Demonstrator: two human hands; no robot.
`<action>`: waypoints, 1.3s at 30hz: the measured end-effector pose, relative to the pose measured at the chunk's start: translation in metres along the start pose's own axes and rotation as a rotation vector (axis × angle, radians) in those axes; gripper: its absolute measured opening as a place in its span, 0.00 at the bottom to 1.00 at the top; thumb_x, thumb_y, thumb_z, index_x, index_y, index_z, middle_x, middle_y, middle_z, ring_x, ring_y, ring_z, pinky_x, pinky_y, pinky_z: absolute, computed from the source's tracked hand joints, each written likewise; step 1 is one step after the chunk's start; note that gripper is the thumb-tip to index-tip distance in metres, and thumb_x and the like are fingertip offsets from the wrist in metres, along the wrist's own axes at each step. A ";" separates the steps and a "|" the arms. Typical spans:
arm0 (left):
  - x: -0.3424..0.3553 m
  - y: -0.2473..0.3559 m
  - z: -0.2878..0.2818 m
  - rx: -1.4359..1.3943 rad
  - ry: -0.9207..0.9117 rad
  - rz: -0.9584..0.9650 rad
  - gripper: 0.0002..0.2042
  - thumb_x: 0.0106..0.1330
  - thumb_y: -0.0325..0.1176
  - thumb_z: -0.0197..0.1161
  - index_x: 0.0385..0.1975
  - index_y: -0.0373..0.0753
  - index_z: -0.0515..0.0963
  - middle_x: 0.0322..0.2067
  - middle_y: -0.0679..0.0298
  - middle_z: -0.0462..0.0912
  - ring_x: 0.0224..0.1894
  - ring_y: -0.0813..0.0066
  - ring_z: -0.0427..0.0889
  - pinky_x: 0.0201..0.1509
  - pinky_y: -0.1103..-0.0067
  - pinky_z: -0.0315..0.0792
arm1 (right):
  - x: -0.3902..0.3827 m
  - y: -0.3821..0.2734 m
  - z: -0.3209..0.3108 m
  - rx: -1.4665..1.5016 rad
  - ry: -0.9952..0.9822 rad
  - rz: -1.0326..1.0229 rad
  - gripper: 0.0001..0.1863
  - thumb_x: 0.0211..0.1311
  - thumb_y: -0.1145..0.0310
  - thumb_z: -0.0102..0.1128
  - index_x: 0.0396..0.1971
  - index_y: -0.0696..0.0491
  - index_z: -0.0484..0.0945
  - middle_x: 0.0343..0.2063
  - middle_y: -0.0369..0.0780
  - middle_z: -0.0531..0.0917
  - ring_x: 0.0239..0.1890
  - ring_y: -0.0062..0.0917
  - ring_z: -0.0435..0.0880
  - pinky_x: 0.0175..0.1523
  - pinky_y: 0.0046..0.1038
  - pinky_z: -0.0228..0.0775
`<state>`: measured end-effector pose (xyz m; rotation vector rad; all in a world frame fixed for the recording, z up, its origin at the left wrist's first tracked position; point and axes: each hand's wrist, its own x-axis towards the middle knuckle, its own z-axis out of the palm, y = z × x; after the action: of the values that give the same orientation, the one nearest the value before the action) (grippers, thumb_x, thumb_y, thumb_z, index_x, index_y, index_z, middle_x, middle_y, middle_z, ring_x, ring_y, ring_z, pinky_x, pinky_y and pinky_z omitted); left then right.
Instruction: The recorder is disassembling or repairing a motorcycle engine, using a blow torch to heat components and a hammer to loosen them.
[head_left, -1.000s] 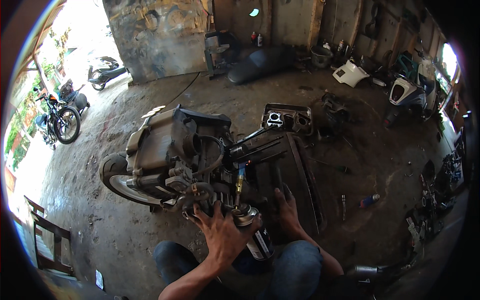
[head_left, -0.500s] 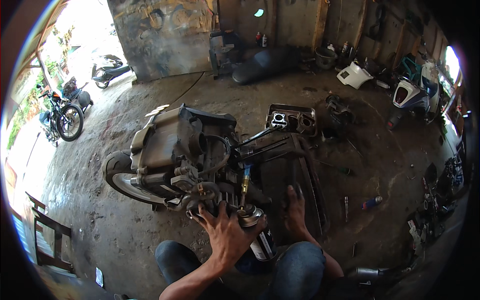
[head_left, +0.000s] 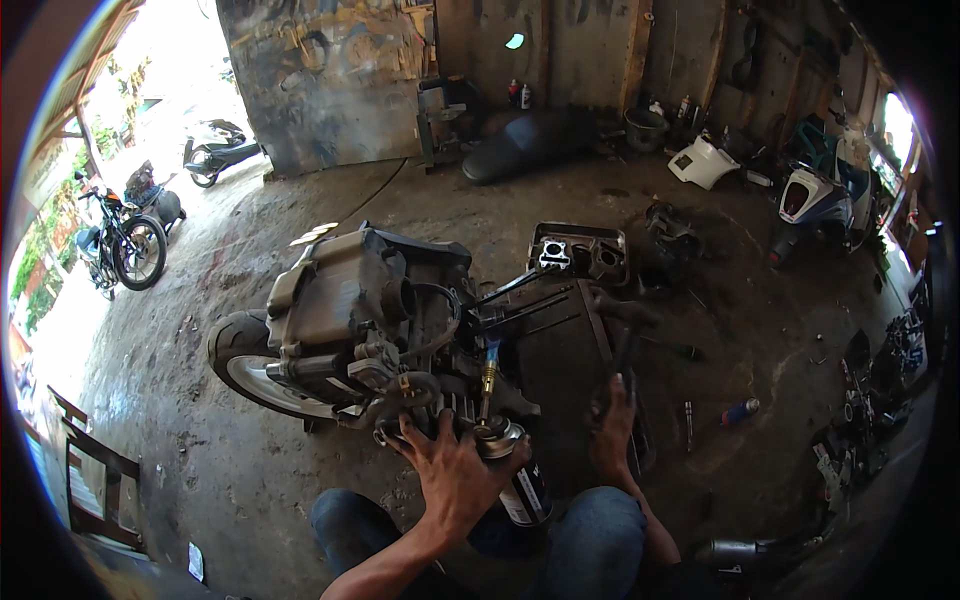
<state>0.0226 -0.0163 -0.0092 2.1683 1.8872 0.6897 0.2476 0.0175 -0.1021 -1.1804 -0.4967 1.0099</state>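
My left hand [head_left: 455,470] presses over the lower end of a greasy scooter engine [head_left: 350,295], its fingers spread and bent around a rounded part. Its thumb lies against the neck of a gas torch canister [head_left: 527,497], which stands upright between my knees. The torch's brass nozzle [head_left: 489,375] points away from me beside the engine, with a bluish tip near the engine's long studs [head_left: 535,310]. My right hand [head_left: 612,430] is closed round the dark handle of a hammer [head_left: 624,350], held upright to the right of the engine. The hammer's head is blurred.
A wheel [head_left: 262,365] is attached at the engine's left. Beyond lies a tray [head_left: 617,235] with a cylinder block [head_left: 554,254]. A spray can [head_left: 740,411] and a thin metal tool [head_left: 688,425] lie at right. A seat [head_left: 530,145] and white fairing [head_left: 703,162] are farther back.
My right hand has moved right with the hammer, whose head now shows beyond the tray-like frame's edge. My left hand stays on the engine. The view has shifted slightly.
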 end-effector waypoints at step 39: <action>-0.001 -0.005 0.003 0.056 0.010 -0.051 0.29 0.53 0.65 0.68 0.43 0.46 0.87 0.60 0.43 0.70 0.68 0.21 0.41 0.69 0.34 0.35 | 0.017 -0.026 0.040 -0.591 -0.323 -0.495 0.28 0.69 0.54 0.63 0.57 0.62 0.75 0.25 0.32 0.78 0.28 0.12 0.73 0.30 0.18 0.65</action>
<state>0.0199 -0.0157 -0.0142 2.1454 1.9824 0.6469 0.2351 0.0514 -0.0670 -1.3122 -1.3406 0.6303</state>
